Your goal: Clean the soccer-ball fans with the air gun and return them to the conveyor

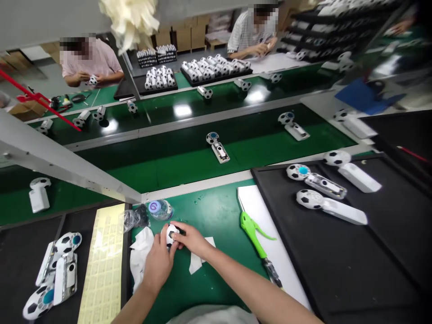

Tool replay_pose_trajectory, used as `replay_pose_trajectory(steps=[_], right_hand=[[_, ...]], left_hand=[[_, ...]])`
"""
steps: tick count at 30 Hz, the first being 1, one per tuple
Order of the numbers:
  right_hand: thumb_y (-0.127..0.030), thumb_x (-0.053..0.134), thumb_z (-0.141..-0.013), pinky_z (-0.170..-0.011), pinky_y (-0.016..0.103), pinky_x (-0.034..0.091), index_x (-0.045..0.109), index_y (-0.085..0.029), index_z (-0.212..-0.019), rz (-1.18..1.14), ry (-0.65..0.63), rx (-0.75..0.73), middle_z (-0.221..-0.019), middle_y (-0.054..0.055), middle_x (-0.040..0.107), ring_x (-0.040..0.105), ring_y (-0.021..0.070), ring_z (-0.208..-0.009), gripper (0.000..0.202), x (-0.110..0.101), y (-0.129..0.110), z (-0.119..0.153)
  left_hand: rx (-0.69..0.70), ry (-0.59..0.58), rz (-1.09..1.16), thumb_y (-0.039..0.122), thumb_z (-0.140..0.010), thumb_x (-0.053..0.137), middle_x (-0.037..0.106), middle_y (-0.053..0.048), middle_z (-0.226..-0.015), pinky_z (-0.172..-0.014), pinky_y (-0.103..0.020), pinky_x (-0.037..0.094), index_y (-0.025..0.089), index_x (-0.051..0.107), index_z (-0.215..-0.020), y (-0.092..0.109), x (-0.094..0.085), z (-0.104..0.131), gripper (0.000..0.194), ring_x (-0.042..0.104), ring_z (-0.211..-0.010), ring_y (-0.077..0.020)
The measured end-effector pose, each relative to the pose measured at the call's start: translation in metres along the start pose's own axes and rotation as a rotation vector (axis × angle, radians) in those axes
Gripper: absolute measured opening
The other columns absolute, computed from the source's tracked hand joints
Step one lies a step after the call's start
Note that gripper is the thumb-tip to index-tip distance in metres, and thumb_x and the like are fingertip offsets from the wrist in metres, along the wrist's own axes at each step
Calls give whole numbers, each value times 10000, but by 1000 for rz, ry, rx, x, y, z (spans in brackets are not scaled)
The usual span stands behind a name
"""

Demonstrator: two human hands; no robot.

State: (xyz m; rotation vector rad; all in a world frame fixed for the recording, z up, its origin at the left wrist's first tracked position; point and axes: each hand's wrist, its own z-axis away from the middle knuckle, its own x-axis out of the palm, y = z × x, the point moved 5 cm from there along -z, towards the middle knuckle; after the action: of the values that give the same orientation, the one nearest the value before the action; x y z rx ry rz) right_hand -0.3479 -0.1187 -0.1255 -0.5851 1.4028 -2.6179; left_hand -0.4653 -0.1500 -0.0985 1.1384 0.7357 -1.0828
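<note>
Over the green bench top, my left hand [158,260] and my right hand [191,239] both grip a white device with a black football pattern [170,231]. Its round end shows between the fingers, and my right thumb presses on its face; the rest is hidden by my hands. Crumpled white tissue [141,252] lies beside my left hand, and a scrap of white paper [199,258] is under my right wrist. Just beyond the hands stands a clear bottle with a purple-marked cap [160,209], next to a plastic bag of dark bits [137,217].
A green air blow gun [253,234] lies on a white sheet at right. Black trays [320,256] hold similar devices on both sides. A yellow label sheet [103,261] is at left. A green conveyor [175,159] carries devices; two people work beyond it. A metal post [67,157] rises at left.
</note>
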Motion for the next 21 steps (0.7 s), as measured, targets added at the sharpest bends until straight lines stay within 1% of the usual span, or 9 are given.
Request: replay_pose_trajectory(steps=[3, 5, 8, 11, 14, 17, 19, 21], right_hand=[[-237, 605, -744, -588, 257, 464, 490, -148, -1267, 8, -6, 15, -733, 2, 618, 512, 75, -521, 542, -1, 1, -1], [-252, 617, -727, -600, 262, 472, 510, -154, -1252, 13, -17, 25, -705, -4, 619, 523, 84, -534, 545, -1, -1, -2], [-277, 621, -714, -589, 264, 480, 530, -153, -1234, 35, -8, 38, -784, 20, 643, 523, 84, -538, 543, -1, -5, -2], [-289, 610, -719, -558, 261, 476, 544, -156, -1221, 70, 16, 48, -888, 51, 655, 512, 75, -518, 524, -2, -8, -3], [-278, 604, -727, -547, 247, 472, 550, -165, -1213, 85, 16, 47, -893, 48, 661, 511, 65, -503, 501, -2, -6, -4], [-277, 615, -730, -520, 237, 458, 546, -173, -1206, 87, 31, 26, -849, 39, 662, 495, 56, -471, 492, 3, -3, -6], [-296, 606, -745, -496, 240, 451, 533, -171, -1211, 88, 60, 6, -855, 49, 660, 490, 58, -458, 488, 6, -3, -5], [-345, 544, -791, -490, 244, 450, 495, -165, -1240, 77, 110, -14, -929, 77, 653, 513, 69, -481, 487, 3, -7, 2]], left_hand=[[20, 6, -95, 390, -921, 282, 512, -140, -1098, -642, -326, 493, 154, 252, -1358, 0, 3, -1, 498, 601, -896, -254], [40, 32, -154, 400, -920, 284, 518, -138, -1081, -594, -311, 489, 149, 251, -1357, 0, 5, -1, 505, 611, -855, -251], [62, 57, -205, 404, -919, 282, 524, -141, -1069, -565, -300, 484, 136, 258, -1352, 0, 8, -1, 510, 620, -814, -243], [51, 48, -239, 405, -918, 273, 527, -146, -1052, -544, -302, 478, 123, 276, -1347, 0, 9, -1, 514, 621, -776, -242], [32, 43, -229, 423, -912, 281, 528, -146, -1053, -557, -300, 476, 138, 295, -1348, 2, 7, -1, 521, 618, -796, -248], [13, 37, -113, 431, -905, 301, 525, -152, -1093, -621, -326, 487, 163, 281, -1360, 0, 4, -3, 529, 610, -877, -269], [14, 32, 48, 428, -896, 326, 514, -164, -1154, -735, -376, 487, 164, 277, -1364, -2, 0, -4, 539, 575, -996, -289], [26, 43, 248, 426, -879, 369, 485, -173, -1236, -878, -422, 437, 157, 291, -1355, -3, -8, -2, 552, 494, -1140, -295]])
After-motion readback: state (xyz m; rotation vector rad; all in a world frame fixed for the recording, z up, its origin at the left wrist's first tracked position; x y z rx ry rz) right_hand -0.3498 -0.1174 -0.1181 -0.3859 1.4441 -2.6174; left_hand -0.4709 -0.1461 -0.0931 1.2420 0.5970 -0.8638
